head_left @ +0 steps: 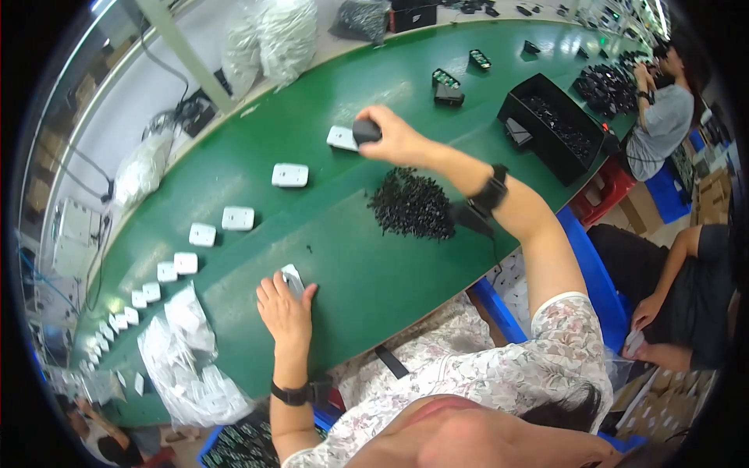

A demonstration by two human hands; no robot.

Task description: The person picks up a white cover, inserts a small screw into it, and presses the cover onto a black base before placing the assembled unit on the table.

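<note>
My right hand (394, 136) is stretched out over the green belt (343, 249) and grips a small black block (367, 130) right beside a white flat adapter (342, 138). My left hand (285, 308) rests on the belt near its front edge and holds a small white and grey piece (292, 279) under its fingers. A heap of small black parts (412, 204) lies between the two hands, just below my right forearm. More white adapters, such as one further left (289, 175), sit in a row along the belt toward the left.
Clear bags of white parts (187, 359) lie at my left. A black bin of dark parts (555, 125) stands at the right on the belt. Two other people sit at the right, one at the far end (663, 117). White bags (273, 35) line the far edge.
</note>
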